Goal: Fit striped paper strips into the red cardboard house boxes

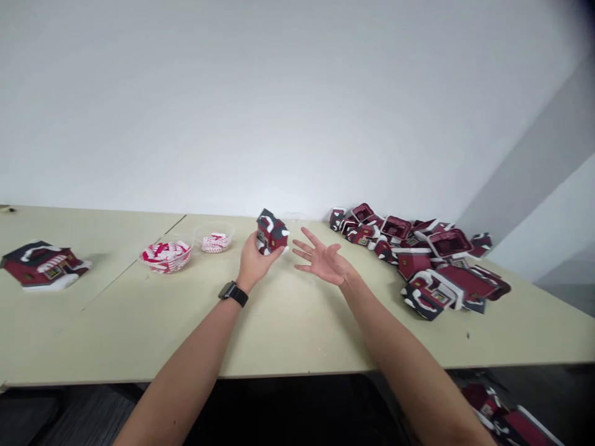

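Observation:
My left hand (256, 263), with a black watch on its wrist, is closed around a small toy house (273, 232) with dark red walls and a dark roof edged in white. It holds the house above the table, tilted. To its right, my right hand (323, 257) is spread open with nothing in it, palm partly showing, apart from the house. Left of my left hand stand two clear bowls: a nearer bowl (166, 255) full of red-and-white striped pieces, and a smaller bowl (214, 238) with fewer of them.
A heap of similar toy houses (418, 248) covers the table's right side, some with hollow undersides facing up. One toy house (44, 266) stands at the far left. More houses (506, 415) lie below the table edge at lower right. A pale wall (279, 105) rises behind the table (288, 334).

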`<action>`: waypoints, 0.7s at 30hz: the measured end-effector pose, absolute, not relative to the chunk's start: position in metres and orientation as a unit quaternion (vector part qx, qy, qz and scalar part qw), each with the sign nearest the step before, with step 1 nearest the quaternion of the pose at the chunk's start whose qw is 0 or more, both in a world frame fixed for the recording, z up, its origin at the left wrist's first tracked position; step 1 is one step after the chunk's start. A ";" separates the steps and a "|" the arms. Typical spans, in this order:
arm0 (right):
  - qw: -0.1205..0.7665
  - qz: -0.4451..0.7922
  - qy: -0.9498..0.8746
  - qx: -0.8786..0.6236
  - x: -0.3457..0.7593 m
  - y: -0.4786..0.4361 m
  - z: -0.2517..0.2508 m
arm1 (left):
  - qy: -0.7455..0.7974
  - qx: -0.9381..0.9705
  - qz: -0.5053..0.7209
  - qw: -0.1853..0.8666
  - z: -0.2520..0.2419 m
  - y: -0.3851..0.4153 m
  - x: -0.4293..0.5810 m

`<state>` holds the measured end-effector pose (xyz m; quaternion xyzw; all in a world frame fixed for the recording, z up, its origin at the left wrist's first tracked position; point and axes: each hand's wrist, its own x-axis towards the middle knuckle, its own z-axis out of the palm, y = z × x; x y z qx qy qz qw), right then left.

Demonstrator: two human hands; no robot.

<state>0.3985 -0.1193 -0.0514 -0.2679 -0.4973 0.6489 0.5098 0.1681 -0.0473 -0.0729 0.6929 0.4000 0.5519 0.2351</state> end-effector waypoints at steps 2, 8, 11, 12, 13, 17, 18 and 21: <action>0.517 0.656 -0.500 -0.227 0.400 -0.122 -0.054 | 0.415 0.669 0.575 0.223 -0.071 -0.046 0.167; 0.555 0.658 -0.469 -0.196 0.396 -0.127 -0.055 | 0.426 0.628 0.616 0.212 -0.068 -0.044 0.166; 0.608 0.655 -0.375 -0.248 0.395 -0.119 -0.060 | 0.428 0.626 0.613 0.222 -0.069 -0.044 0.167; 0.624 0.646 -0.343 -0.275 0.395 -0.116 -0.063 | 0.429 0.627 0.610 0.225 -0.070 -0.045 0.167; 0.640 0.632 -0.318 -0.300 0.394 -0.113 -0.066 | 0.431 0.627 0.608 0.227 -0.071 -0.045 0.167; 0.686 0.571 -0.290 -0.344 0.387 -0.106 -0.073 | 0.438 0.640 0.591 0.220 -0.075 -0.046 0.168; 0.693 0.562 -0.290 -0.347 0.385 -0.106 -0.073 | 0.439 0.646 0.583 0.222 -0.077 -0.046 0.168; 0.703 0.544 -0.293 -0.353 0.379 -0.109 -0.072 | 0.439 0.662 0.561 0.234 -0.080 -0.046 0.168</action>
